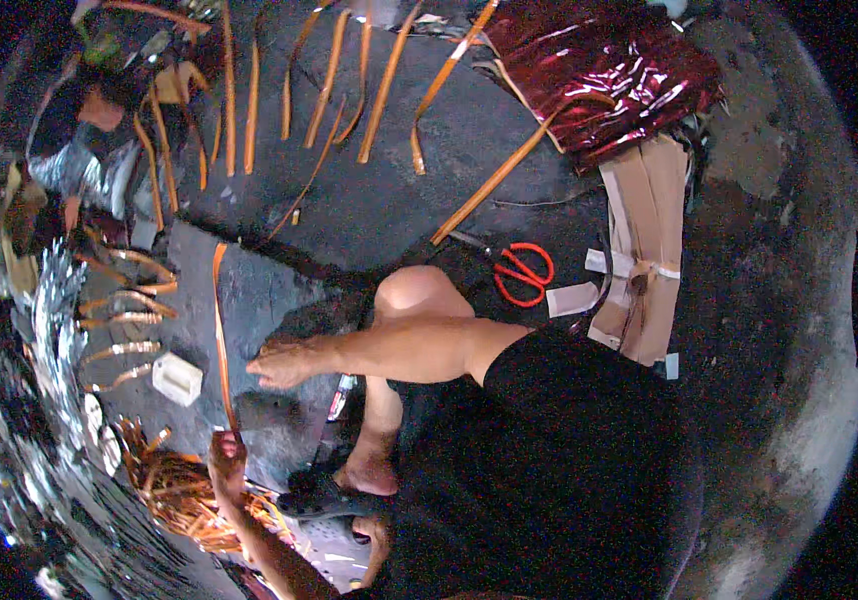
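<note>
My left hand (pixel 228 462) is closed around the lower end of a long, narrow orange-brown strip (pixel 220 330). The strip stretches away from it over a grey board (pixel 194 275). To the right of the strip, apart from it, is my right hand (pixel 287 362). Its fingers are bent and pressed together; what they hold, if anything, cannot be made out. Between the strip and a row of folded strip loops (pixel 129 318) sits a small white block-like container (pixel 178 379). A heap of orange-brown strips (pixel 184 490) lies beside my left hand.
Several similar strips (pixel 230 100) lie spread across the dark floor at the top. Red-handled scissors (pixel 524 275) rest beyond my knee. Glossy dark-red sheeting (pixel 609 80) and taped brown cardboard (pixel 654 230) are at the upper right. A knife-like tool (pixel 341 397) lies near my leg.
</note>
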`<state>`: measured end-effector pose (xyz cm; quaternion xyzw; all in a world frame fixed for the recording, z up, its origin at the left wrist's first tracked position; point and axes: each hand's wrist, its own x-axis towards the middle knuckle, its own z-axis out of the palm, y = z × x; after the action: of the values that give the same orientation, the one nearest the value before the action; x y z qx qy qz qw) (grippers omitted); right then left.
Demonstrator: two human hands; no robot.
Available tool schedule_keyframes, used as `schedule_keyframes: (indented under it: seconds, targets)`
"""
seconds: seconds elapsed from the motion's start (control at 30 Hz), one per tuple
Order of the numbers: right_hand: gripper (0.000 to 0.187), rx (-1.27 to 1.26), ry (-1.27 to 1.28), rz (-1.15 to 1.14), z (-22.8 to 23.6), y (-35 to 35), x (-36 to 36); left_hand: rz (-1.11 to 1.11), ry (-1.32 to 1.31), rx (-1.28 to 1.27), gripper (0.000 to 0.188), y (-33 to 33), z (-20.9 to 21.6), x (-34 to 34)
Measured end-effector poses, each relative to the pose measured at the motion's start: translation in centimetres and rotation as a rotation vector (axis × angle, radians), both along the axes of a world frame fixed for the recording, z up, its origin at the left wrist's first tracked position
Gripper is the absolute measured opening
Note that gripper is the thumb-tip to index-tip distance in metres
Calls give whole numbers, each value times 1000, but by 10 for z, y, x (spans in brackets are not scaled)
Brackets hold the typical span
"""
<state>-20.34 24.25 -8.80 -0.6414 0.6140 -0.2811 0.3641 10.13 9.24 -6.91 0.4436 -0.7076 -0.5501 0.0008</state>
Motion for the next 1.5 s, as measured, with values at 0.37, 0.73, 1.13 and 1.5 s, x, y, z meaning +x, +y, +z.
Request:
schedule_keyframes:
  seconds: [0.37,0.73,1.13,1.5]
  targets:
    - [34,-114,16,-21,8,-10,-8,-500,321,-368,36,89,315,-370]
    - [34,-55,-68,-138,27,-6,-50,-802,891,-141,24,230,309,-586]
    - [37,-120,-115,-144,8,6,-57,-908,377,-533,22,255,45,-547]
    - [47,-108,-245,-212,-25,-23,-34,2,382,-471,18,60,107,-253]
